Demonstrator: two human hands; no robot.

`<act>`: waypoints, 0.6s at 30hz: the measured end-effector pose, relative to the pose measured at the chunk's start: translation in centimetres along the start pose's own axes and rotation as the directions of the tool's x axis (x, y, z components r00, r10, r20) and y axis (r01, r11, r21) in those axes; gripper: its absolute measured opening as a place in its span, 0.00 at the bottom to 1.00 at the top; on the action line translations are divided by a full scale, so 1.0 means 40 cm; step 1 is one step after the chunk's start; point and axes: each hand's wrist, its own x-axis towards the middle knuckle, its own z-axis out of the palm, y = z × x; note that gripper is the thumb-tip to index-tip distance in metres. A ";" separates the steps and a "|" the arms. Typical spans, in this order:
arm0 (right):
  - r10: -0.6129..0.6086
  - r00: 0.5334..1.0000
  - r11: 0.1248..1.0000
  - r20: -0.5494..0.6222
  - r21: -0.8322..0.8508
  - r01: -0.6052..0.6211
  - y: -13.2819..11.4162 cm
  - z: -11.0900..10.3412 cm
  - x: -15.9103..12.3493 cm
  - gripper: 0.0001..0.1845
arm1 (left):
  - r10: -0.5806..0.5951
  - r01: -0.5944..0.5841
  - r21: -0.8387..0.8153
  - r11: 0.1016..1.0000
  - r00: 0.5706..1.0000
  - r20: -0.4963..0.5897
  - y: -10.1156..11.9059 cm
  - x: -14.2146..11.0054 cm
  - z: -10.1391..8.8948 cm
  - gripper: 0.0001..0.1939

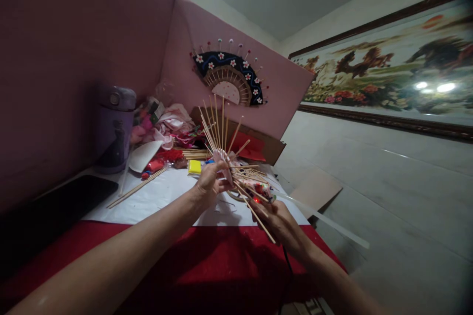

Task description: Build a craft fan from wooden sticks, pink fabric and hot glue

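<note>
In our left hand (pixel 212 177) we grip the pale pink base (pixel 227 174) of a spread of thin sticks (pixel 218 130), which we hold up over the desk (pixel 221 248), its sticks fanning upward and off to the right. Our right hand (pixel 277 216) is wrapped round a flowery tool (pixel 262 188) with a small red light (pixel 256 200), just beside the lower sticks (pixel 260 221); a black cord (pixel 287 261) hangs below it. Beneath, a white sheet (pixel 148 202) lies on red cloth (pixel 207 275). To the left we see a purple bottle (pixel 114 130), two loose sticks (pixel 136 188) and a yellow packet (pixel 194 167). Behind, a dark fan (pixel 236 69) with white flowers shows against a pink board (pixel 288 83).
</note>
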 end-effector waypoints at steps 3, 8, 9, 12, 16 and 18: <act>0.010 1.000 1.000 -0.016 -0.001 -0.010 -0.002 0.007 0.005 0.29 | 0.016 -0.016 -0.002 1.000 1.000 -0.010 -0.001 -0.001 0.001 0.09; -0.008 1.000 1.000 -0.022 0.013 0.008 -0.004 0.009 0.005 0.28 | 0.044 -0.044 -0.015 0.999 0.999 -0.025 0.002 -0.006 0.005 0.10; -0.011 1.000 1.000 -0.016 0.014 0.011 -0.006 0.009 0.004 0.28 | 0.042 -0.043 -0.019 0.999 0.999 -0.029 0.003 -0.006 0.006 0.10; -0.019 1.000 0.999 -0.009 0.029 0.020 -0.013 0.011 0.001 0.29 | 0.034 -0.035 -0.036 0.999 0.999 -0.038 0.002 -0.005 0.006 0.09; 0.006 1.000 0.999 -0.024 0.042 -0.005 -0.023 0.014 -0.002 0.31 | 0.040 -0.042 -0.042 0.998 0.998 -0.049 0.000 -0.006 0.007 0.07; -0.009 1.000 0.999 0.005 0.033 0.009 -0.024 0.015 -0.003 0.31 | 0.049 -0.052 -0.044 0.998 0.997 -0.052 0.000 -0.008 0.009 0.06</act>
